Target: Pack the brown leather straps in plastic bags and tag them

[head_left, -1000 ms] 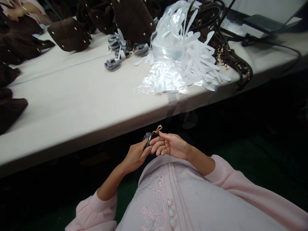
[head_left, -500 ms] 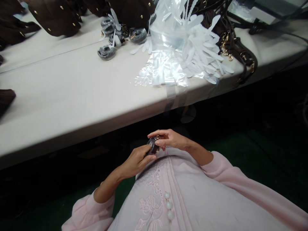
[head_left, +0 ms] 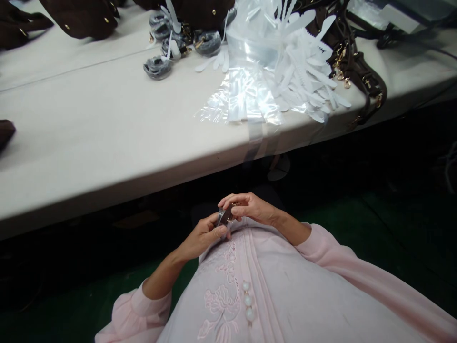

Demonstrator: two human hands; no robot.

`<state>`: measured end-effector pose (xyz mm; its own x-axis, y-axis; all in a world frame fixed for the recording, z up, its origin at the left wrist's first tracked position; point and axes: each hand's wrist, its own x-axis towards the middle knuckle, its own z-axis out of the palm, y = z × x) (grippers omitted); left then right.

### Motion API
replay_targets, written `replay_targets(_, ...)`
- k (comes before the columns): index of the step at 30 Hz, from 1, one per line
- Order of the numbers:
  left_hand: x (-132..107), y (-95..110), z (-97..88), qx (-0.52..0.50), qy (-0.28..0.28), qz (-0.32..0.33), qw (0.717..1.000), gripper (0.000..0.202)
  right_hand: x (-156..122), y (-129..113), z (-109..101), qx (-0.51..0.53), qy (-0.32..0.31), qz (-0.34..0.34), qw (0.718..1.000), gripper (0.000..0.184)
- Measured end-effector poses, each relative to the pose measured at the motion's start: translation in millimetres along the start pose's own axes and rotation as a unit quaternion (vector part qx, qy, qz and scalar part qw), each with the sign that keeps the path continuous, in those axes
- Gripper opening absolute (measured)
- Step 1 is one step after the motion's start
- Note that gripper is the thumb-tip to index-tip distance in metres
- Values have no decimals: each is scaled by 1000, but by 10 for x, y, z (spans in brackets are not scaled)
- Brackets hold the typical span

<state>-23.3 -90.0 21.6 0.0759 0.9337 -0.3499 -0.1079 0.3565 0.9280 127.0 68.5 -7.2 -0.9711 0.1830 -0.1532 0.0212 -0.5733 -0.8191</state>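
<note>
Close to my body, below the table edge, I hold a coiled dark brown strap (head_left: 225,216) with gold metal fittings, partly covered in clear plastic. My left hand (head_left: 204,237) grips its left and lower side, thumb in front. The fingers of my right hand (head_left: 252,208) are closed on the upper right side, by the gold hardware. Fingers hide much of the coil. Similar plastic-wrapped strap coils (head_left: 157,67) lie on the table, some with white tags attached.
On the white-covered table (head_left: 107,138) are clear plastic bags (head_left: 250,95), a heap of white tags (head_left: 307,76), loose brown straps with gold clasps (head_left: 367,81) and brown bags (head_left: 82,16). The table's front edge runs just beyond my hands.
The coil has turned in my hands, showing more of its brown side and loose plastic beneath. My fingers have shifted slightly on it. The view has tilted a little downward.
</note>
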Motion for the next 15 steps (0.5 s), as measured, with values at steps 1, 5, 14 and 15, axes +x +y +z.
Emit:
replay_targets(1,-2,-7,-17,-11,-4,-2,1000,29,-5,0,-8,-4,-10,-5,1000,33)
replay_targets(5,-14,-60,-34,-73,-26,-22,997,34,-36,25,-28,-46,-28,-6,999,46)
replay_targets(14,-75,-47,50,-119,-74,-70,988,45,-92,86,-31,-58,-41,54,996,46)
replay_targets(15,-79,-36,53,-118,-81,-72,987,46,-94,81,-44,-52,-57,74,994,49)
